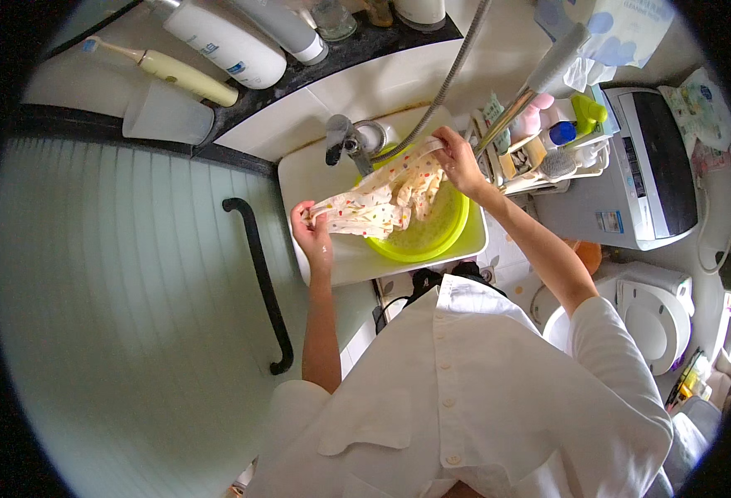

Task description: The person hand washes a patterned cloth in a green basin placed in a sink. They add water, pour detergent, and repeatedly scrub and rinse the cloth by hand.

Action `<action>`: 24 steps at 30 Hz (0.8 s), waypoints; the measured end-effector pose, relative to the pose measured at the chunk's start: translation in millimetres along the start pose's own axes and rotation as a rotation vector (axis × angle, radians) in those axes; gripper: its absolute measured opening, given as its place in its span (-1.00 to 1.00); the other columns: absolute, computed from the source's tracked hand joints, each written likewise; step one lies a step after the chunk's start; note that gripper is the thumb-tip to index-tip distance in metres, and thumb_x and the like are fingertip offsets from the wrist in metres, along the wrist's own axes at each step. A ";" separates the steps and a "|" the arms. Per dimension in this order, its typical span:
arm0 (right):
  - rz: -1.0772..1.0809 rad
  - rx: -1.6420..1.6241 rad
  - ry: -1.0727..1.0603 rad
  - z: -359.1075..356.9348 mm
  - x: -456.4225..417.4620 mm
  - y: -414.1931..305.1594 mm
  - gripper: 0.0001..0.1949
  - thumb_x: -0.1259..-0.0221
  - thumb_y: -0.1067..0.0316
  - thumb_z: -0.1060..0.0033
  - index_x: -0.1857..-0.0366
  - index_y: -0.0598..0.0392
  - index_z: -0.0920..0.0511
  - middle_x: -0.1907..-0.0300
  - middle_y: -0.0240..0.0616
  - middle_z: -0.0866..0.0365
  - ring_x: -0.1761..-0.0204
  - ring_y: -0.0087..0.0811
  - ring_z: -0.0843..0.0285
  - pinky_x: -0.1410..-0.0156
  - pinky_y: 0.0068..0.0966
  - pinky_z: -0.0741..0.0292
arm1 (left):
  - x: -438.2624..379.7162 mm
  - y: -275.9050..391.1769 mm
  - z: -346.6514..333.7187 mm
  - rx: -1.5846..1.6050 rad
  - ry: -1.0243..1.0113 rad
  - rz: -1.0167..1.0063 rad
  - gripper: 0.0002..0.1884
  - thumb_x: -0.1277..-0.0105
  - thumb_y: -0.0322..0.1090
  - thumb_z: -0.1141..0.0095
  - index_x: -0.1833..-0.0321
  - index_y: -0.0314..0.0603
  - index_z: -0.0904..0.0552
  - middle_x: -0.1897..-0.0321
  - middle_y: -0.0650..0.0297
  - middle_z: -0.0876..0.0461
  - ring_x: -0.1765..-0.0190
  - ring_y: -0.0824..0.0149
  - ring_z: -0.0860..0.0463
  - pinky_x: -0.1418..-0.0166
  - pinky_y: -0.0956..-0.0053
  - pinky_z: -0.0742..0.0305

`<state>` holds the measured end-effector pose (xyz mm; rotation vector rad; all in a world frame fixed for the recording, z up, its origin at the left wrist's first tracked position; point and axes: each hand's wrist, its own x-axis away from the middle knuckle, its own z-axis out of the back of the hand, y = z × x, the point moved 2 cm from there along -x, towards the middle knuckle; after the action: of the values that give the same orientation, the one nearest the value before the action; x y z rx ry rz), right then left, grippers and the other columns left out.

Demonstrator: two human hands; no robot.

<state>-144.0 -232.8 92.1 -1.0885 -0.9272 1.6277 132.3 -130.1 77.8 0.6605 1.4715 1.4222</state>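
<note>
A wet white cloth garment (365, 208) with small coloured spots is stretched between both hands. My left hand (313, 233) grips its left end over the sink's left side. At the upper right, my right hand (459, 160) pinches the edge of the cloth. The cloth's bunched middle hangs into a yellow-green plastic basin (463, 221), which holds cloudy, sudsy water (424, 233). Under the basin is a white washbasin (347, 264). Part of the basin's left rim is hidden by the cloth.
A metal faucet (354, 149) and a shower hose (443, 93) stand behind the basin. Right of it are a rack of bottles (552, 155) and a washing machine (620, 174). A glass door with a black handle (260, 280) is at left. Bottles (228, 46) line the shelf above.
</note>
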 end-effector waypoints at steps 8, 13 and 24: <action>-0.048 0.125 -0.107 -14.4 17.8 72.7 -0.83 0.13 0.46 -0.16 0.38 0.23 -0.52 0.40 -0.04 -0.50 0.31 -0.05 -0.46 0.20 -0.37 -0.41 | -13.4 -14.3 48.6 -0.126 -0.052 0.112 -0.74 0.02 -0.59 -0.05 0.20 -0.36 -0.48 0.33 0.22 -0.51 0.26 0.43 -0.47 0.14 0.59 -0.37; -0.160 0.004 -0.198 -18.2 22.5 76.9 -0.82 0.05 0.42 -0.19 0.36 0.25 -0.54 0.41 -0.15 -0.56 0.34 -0.35 -0.52 0.22 -0.51 -0.42 | -25.4 32.2 45.1 0.193 0.141 0.176 -0.75 0.13 -0.63 -0.04 0.54 -0.14 -0.27 0.55 0.45 -0.22 0.42 0.53 -0.31 0.25 0.66 -0.26; -0.384 -0.924 -0.070 4.2 -14.1 -10.2 -0.86 -0.23 0.25 0.08 0.33 0.07 -0.43 0.44 -0.48 -0.42 0.45 -0.69 -0.31 0.34 -0.75 -0.31 | -27.1 31.6 45.0 0.437 0.027 0.472 -0.80 -0.02 -0.57 0.00 0.25 -0.38 -0.43 0.27 0.08 -0.50 0.13 0.33 -0.49 0.04 0.50 -0.38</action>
<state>-142.7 -243.8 106.1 -1.3246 -1.8968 0.9008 175.9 -128.4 120.9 1.3351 1.7415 1.4601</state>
